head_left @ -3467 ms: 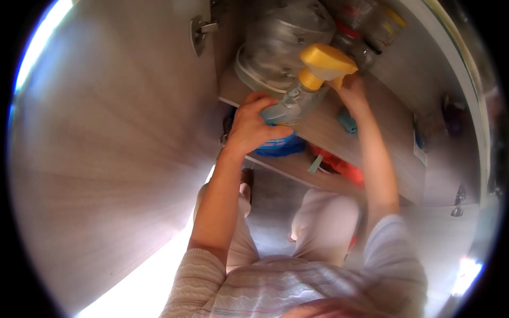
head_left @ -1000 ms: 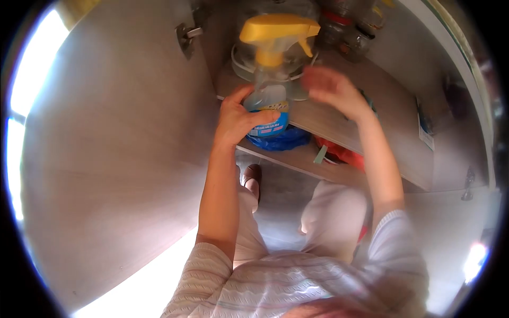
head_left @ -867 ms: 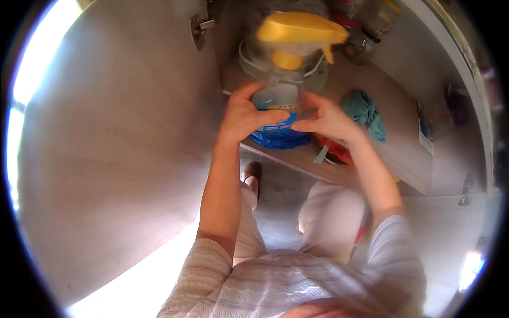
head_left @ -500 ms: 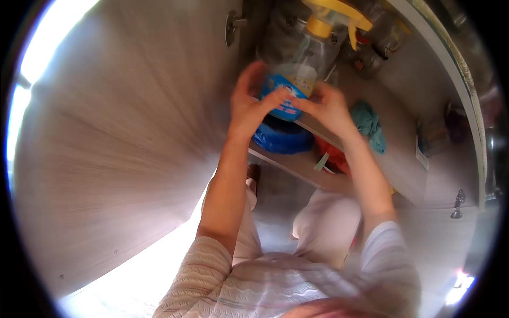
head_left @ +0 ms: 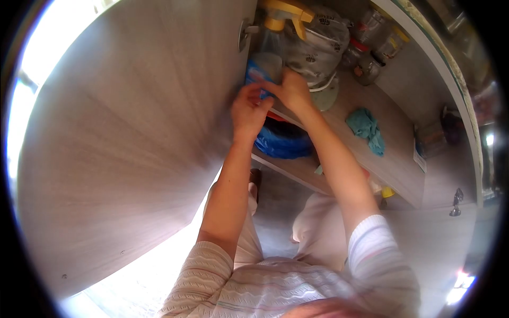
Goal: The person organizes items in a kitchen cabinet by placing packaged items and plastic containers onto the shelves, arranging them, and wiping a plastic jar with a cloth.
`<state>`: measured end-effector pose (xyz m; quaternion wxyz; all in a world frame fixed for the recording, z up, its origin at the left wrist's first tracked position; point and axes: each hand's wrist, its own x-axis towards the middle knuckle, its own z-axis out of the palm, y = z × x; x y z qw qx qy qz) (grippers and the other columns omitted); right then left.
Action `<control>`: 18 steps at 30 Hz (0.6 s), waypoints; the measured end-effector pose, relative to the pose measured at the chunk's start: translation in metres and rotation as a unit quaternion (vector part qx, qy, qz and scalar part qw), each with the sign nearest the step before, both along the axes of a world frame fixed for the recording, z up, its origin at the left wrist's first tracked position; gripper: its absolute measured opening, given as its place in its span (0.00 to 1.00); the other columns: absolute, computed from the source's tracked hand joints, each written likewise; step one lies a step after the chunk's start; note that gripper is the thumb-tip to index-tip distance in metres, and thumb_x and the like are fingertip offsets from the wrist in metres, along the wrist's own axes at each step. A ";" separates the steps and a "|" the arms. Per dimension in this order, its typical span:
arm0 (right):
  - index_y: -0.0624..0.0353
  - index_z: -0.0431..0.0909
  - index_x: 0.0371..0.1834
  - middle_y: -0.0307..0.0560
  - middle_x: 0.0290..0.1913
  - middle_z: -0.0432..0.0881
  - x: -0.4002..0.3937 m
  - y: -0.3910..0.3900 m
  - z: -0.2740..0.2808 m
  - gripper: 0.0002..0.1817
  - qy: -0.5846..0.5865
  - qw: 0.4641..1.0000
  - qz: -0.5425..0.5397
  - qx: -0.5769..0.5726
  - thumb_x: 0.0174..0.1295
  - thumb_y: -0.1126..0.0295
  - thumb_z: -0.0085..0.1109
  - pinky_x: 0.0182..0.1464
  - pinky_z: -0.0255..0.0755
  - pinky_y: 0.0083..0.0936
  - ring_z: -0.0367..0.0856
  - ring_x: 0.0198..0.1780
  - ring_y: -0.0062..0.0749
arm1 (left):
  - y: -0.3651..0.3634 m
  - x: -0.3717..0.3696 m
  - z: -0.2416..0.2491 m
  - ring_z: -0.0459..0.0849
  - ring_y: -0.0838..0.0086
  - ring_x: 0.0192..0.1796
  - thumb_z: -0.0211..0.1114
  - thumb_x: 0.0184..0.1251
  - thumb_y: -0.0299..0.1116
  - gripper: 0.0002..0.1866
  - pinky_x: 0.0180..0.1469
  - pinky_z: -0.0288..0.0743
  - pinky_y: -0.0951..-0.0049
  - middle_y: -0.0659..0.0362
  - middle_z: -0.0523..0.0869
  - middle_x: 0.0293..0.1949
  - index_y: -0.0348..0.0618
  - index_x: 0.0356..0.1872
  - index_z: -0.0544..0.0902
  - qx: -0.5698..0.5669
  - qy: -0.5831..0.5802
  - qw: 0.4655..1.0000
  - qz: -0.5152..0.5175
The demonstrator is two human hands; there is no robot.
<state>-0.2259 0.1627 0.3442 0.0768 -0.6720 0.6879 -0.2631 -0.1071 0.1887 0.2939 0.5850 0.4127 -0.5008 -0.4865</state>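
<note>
A home, most likely a kitchen or utility corner, judged from the storage cupboard stood open. Just left of the left hand (head_left: 248,108), a wood-grain cupboard door (head_left: 132,138) on a metal hinge (head_left: 245,33). Right by the right hand (head_left: 290,89), a spray bottle (head_left: 269,50) with a yellow trigger beside a grey plastic container (head_left: 318,47) on the upper shelf (head_left: 371,153). Beyond and to the right, lidded jars (head_left: 371,47); nearer, a teal cloth (head_left: 366,127). Below the hands, a blue bag (head_left: 283,142) on a lower shelf, and tiled floor (head_left: 275,196) underneath.
</note>
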 end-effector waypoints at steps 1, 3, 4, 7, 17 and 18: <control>0.67 0.74 0.33 0.59 0.31 0.79 0.000 -0.001 0.002 0.29 0.017 1.000 0.001 0.001 0.40 0.49 0.65 0.37 0.71 0.36 0.78 0.37 0.48 | 0.000 0.001 0.000 0.76 0.75 0.38 0.64 0.44 0.24 0.22 0.40 0.70 0.78 0.55 0.76 0.38 0.34 0.45 0.73 0.002 0.000 1.000 -0.001; 0.68 0.74 0.33 0.59 0.31 0.79 -0.002 -0.003 0.006 0.30 0.051 0.999 0.005 0.004 0.40 0.48 0.64 0.37 0.71 0.37 0.78 0.36 0.48 | -0.001 0.001 -0.001 0.75 0.75 0.39 0.64 0.44 0.24 0.23 0.41 0.70 0.78 0.55 0.76 0.38 0.34 0.46 0.73 0.007 0.004 1.000 -0.006; 0.68 0.74 0.33 0.59 0.30 0.79 -0.001 -0.002 0.008 0.30 0.069 0.998 0.000 0.010 0.40 0.47 0.64 0.36 0.71 0.36 0.78 0.36 0.48 | -0.001 0.000 -0.001 0.75 0.75 0.39 0.64 0.44 0.24 0.23 0.41 0.70 0.78 0.55 0.76 0.39 0.34 0.47 0.72 0.010 0.009 1.000 -0.010; 0.68 0.75 0.32 0.58 0.28 0.79 -0.001 -0.003 0.012 0.31 0.109 0.994 -0.002 0.029 0.41 0.47 0.64 0.34 0.72 0.35 0.79 0.33 0.47 | -0.002 -0.002 -0.001 0.75 0.75 0.40 0.64 0.44 0.23 0.25 0.42 0.69 0.78 0.55 0.76 0.39 0.33 0.48 0.71 0.014 -0.003 1.000 -0.009; 0.67 0.74 0.37 0.50 0.23 0.79 -0.028 0.033 -0.011 0.22 -0.191 0.981 0.009 0.030 0.47 0.59 0.62 0.24 0.71 0.25 0.79 0.23 0.31 | 0.004 -0.007 0.005 0.75 0.74 0.40 0.65 0.43 0.24 0.26 0.43 0.69 0.77 0.54 0.76 0.40 0.34 0.49 0.71 0.020 0.070 0.997 -0.014; 0.67 0.74 0.37 0.48 0.23 0.79 -0.040 0.043 -0.016 0.20 -0.253 0.966 -0.004 0.046 0.47 0.61 0.61 0.22 0.71 0.23 0.79 0.23 0.29 | 0.005 -0.005 0.008 0.75 0.74 0.40 0.65 0.44 0.24 0.25 0.42 0.69 0.78 0.54 0.76 0.40 0.34 0.49 0.71 0.032 0.063 0.997 -0.011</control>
